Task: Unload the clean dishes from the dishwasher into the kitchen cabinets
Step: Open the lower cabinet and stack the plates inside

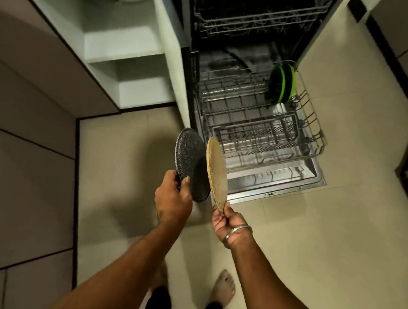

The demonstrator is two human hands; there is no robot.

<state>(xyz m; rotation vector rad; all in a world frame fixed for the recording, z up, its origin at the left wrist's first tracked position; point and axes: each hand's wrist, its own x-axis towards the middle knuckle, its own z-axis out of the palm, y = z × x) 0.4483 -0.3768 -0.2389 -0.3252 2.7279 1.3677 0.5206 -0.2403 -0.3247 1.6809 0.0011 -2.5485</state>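
The dark plate (190, 156) shows a speckled, stone-like matt finish, the tan plate (217, 172) a dull speckled one, the lower rack (251, 104) is grey wire, the door liner (281, 185) is shiny metal, the green plates (285, 83) look glossy, and the floor tiles (326, 239) are smooth and low-sheen.

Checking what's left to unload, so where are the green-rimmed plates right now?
In the head view, the green-rimmed plates stand on edge at the far right corner of the pulled-out lower rack, close against its right wall.
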